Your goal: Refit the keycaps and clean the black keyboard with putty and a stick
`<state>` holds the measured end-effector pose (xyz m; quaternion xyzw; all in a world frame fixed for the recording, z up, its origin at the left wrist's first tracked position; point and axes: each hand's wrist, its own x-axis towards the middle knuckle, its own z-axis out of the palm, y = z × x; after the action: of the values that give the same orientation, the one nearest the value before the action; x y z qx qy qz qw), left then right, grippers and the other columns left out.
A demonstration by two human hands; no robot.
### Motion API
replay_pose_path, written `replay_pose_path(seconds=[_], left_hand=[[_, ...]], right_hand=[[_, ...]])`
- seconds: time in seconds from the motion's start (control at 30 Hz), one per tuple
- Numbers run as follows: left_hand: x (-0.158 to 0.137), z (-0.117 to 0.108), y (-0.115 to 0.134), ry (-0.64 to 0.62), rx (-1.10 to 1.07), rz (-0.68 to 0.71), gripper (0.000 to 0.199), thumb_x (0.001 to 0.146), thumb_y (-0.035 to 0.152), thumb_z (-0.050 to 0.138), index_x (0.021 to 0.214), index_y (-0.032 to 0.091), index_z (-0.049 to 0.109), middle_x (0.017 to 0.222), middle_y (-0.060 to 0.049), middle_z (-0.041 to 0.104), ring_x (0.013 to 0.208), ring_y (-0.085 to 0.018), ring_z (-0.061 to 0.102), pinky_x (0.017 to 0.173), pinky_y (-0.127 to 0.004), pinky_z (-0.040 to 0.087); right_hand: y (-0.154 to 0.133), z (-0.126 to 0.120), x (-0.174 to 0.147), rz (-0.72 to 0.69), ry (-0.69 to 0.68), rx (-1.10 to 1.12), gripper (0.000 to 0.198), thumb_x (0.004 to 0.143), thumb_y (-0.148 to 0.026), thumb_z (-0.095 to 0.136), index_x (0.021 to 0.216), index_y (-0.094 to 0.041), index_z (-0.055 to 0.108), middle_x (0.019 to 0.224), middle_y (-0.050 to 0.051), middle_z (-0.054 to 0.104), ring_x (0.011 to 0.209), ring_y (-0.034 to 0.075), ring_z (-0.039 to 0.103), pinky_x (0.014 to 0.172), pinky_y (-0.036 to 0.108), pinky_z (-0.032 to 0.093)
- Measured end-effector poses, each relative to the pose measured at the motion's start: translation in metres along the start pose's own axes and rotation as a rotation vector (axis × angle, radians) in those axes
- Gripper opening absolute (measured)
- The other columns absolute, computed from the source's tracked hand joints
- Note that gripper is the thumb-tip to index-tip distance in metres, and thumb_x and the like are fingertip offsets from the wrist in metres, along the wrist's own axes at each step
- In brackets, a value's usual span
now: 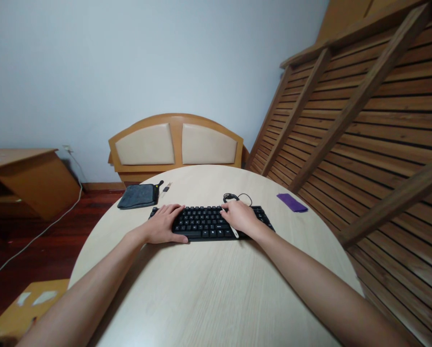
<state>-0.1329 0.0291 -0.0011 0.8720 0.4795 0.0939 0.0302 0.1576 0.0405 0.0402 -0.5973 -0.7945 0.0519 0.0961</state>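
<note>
A black computer keyboard [201,222] lies flat on the round pale wooden table [208,284]. My left hand [163,225] grips its left end, with the thumb along the front edge and the fingers reaching to the back edge. Over the keyboard's right part, my right hand [240,217] is closed on a thin white-handled tool [234,232]. The handle's end sticks out below the palm toward me; the tool's working tip is hidden by the fingers. Behind the keyboard lies its coiled black cable [230,196].
A dark zip pouch [138,196] lies at the table's back left, beside a small dark item [166,189] too small to name. A folded purple cloth [292,202] is at the right. Wooden slats [346,144] lean beyond the table's right edge; a headboard [176,144] stands behind.
</note>
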Motion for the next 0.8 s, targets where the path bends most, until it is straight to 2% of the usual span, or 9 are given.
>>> replay_pose_path(seconds=[0.17, 0.3, 0.43, 0.6, 0.8], left_hand=[[0.0004, -0.0012, -0.0001, -0.010, -0.009, 0.003, 0.115, 0.066, 0.088, 0.060, 0.151, 0.014, 0.037, 0.147, -0.019, 0.046, 0.132, -0.039, 0.044, 0.113, -0.050, 0.032], [0.0001, 0.0004, -0.0013, -0.003, -0.004, 0.001, 0.114, 0.066, 0.088, 0.060, 0.152, 0.016, 0.036, 0.147, -0.020, 0.045, 0.132, -0.039, 0.045, 0.113, -0.050, 0.032], [0.0000, 0.0012, -0.0009, 0.006, -0.004, 0.011, 0.114, 0.066, 0.088, 0.060, 0.151, 0.016, 0.036, 0.146, -0.019, 0.046, 0.131, -0.039, 0.045, 0.112, -0.050, 0.033], [0.0000, -0.0014, 0.0015, -0.002, -0.006, 0.002, 0.114, 0.066, 0.087, 0.062, 0.150, 0.015, 0.037, 0.146, -0.020, 0.046, 0.131, -0.038, 0.045, 0.113, -0.050, 0.033], [-0.0007, -0.0044, 0.0060, 0.003, -0.033, 0.029, 0.112, 0.066, 0.084, 0.066, 0.151, 0.018, 0.035, 0.142, -0.019, 0.047, 0.128, -0.038, 0.047, 0.110, -0.050, 0.036]], right_hand=[[-0.0012, 0.0030, -0.0027, -0.003, -0.012, -0.010, 0.027, 0.092, -0.029, 0.052, 0.097, -0.021, 0.078, 0.092, 0.010, 0.077, 0.095, 0.024, 0.070, 0.076, 0.030, 0.047], [0.0012, -0.0020, -0.0077, -0.017, -0.022, -0.002, 0.025, 0.089, -0.027, 0.054, 0.093, -0.023, 0.078, 0.091, 0.007, 0.077, 0.093, 0.023, 0.070, 0.074, 0.028, 0.046], [0.0029, -0.0063, -0.0069, -0.011, -0.007, 0.006, 0.028, 0.091, -0.030, 0.053, 0.099, -0.024, 0.078, 0.095, 0.006, 0.077, 0.092, 0.021, 0.069, 0.073, 0.028, 0.046], [0.0015, 0.0003, -0.0006, 0.019, 0.015, -0.001, 0.031, 0.093, -0.032, 0.051, 0.107, -0.024, 0.077, 0.098, 0.008, 0.077, 0.097, 0.023, 0.070, 0.075, 0.029, 0.047], [0.0042, -0.0018, -0.0053, 0.000, -0.016, -0.006, 0.027, 0.089, -0.029, 0.055, 0.102, -0.026, 0.079, 0.091, 0.006, 0.078, 0.092, 0.023, 0.070, 0.072, 0.029, 0.047]])
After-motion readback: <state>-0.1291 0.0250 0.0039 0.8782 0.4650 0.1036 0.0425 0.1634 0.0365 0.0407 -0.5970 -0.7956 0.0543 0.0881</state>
